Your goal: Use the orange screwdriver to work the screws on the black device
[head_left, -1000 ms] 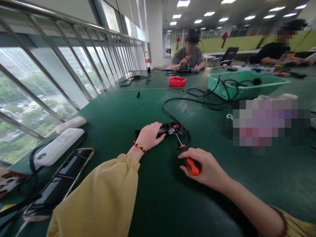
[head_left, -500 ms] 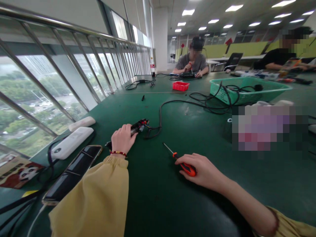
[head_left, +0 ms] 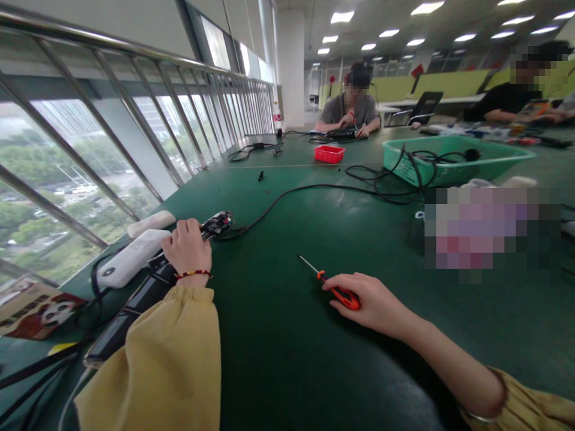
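My left hand (head_left: 188,248) is closed over a black opened device (head_left: 216,223) with exposed red and black wiring, at the left of the green table (head_left: 287,335). Its black cable (head_left: 305,190) trails off to the right toward the basket. The device lies beside a white power bank (head_left: 130,258) and above a phone (head_left: 135,302). My right hand (head_left: 372,302) rests on the table, closed on an orange-handled screwdriver (head_left: 335,289) whose shaft points up and left, away from the device.
A green mesh basket (head_left: 453,158) with black cables stands at the back right. A small red tray (head_left: 329,154) sits farther back. Two other people work at the far end. A railing (head_left: 135,120) and windows run along the left. A panda card (head_left: 36,308) lies at left.
My left hand slid the black device leftward across the table to the power bank, stretching its cable. The screwdriver tip came away from the device; my right hand stayed in place.
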### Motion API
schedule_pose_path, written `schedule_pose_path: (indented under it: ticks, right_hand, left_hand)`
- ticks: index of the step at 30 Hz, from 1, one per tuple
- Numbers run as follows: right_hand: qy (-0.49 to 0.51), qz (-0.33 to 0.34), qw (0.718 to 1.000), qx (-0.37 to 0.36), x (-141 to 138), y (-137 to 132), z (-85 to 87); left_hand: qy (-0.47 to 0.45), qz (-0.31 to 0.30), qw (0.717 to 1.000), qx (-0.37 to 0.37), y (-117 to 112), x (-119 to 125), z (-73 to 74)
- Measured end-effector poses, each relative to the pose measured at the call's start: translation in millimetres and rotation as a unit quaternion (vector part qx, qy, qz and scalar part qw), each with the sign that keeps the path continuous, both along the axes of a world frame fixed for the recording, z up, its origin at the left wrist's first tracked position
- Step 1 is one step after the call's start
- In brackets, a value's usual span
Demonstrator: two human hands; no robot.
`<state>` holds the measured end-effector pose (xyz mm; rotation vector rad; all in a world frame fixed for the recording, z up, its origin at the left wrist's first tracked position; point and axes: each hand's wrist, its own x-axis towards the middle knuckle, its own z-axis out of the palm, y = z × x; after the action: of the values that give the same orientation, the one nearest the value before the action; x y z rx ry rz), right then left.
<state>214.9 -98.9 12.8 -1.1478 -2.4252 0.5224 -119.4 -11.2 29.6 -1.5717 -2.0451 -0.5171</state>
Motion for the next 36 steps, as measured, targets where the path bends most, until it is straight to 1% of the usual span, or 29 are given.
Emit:
schedule_pose_path:
  ticks: [3,6,9,11,13,14,16,17,20,23,25,27,29,30,31,33,34,36]
  right_hand:
    - [-0.003,-0.001,1.0,0.001,1,0,0.2]
    - [-0.007,0.0,1.0,0.001,0,0,0.8]
    - [-0.004,-0.001,1.0,0.004,-1,-1,1.3]
    - [0.002,-0.002,1.0,0.009,-2,-1,1.2]
    - [0.009,-0.006,1.0,0.014,-3,-1,0.5]
    - [0.012,-0.008,1.0,0.015,-3,-1,0.1]
    - [0.015,-0.013,1.0,0.013,-3,0,-0.7]
    - [0.015,-0.017,1.0,0.011,-2,0,-1.0]
    - [0.017,-0.031,0.999,0.007,-1,2,-1.6]
    - [0.028,-0.039,0.999,0.004,0,3,-1.3]
    - [0.032,-0.038,0.999,0.003,-1,3,-1.1]
    - [0.032,-0.037,0.999,0.004,-1,2,-1.2]
    - [0.03,-0.038,0.999,0.004,-1,1,-1.9]
    - [0.028,-0.038,0.999,0.004,-1,0,-2.2]
    - [0.027,-0.037,0.999,0.003,-1,0,-2.5]
    - [0.025,-0.036,0.999,0.005,0,1,-2.6]
    - [0.023,-0.034,0.999,0.006,0,1,-2.3]
    - [0.02,-0.03,0.999,0.006,0,1,-1.5]
  left_hand:
    - [-0.014,0.002,1.0,0.012,-1,1,0.8]
    - [-0.028,-0.003,0.999,0.041,-3,1,3.8]
    - [-0.04,-0.049,0.995,0.078,-5,6,6.2]
    - [-0.037,-0.105,0.99,0.089,-5,16,5.2]
    - [-0.019,-0.185,0.98,0.073,-4,34,1.2]
    - [-0.006,-0.233,0.971,0.053,-3,45,-1.8]
    - [0.015,-0.323,0.946,0.002,0,71,-8.8]
    - [0.009,-0.346,0.938,-0.012,4,85,-12.4]
    - [-0.046,-0.364,0.93,-0.025,20,118,-21.7]
    - [-0.041,-0.4,0.913,-0.07,43,137,-27.7]
    - [-0.035,-0.402,0.91,-0.092,57,145,-30.0]
    - [-0.031,-0.392,0.913,-0.111,65,149,-30.9]
    - [-0.025,-0.377,0.918,-0.118,66,145,-30.3]
    - [-0.023,-0.365,0.924,-0.115,65,140,-29.4]
    - [-0.022,-0.347,0.932,-0.105,62,132,-28.4]
    - [-0.029,-0.287,0.954,-0.079,54,107,-26.5]
    - [-0.036,-0.24,0.968,-0.061,49,92,-26.0]
    - [-0.06,-0.15,0.985,-0.057,41,59,-26.5]
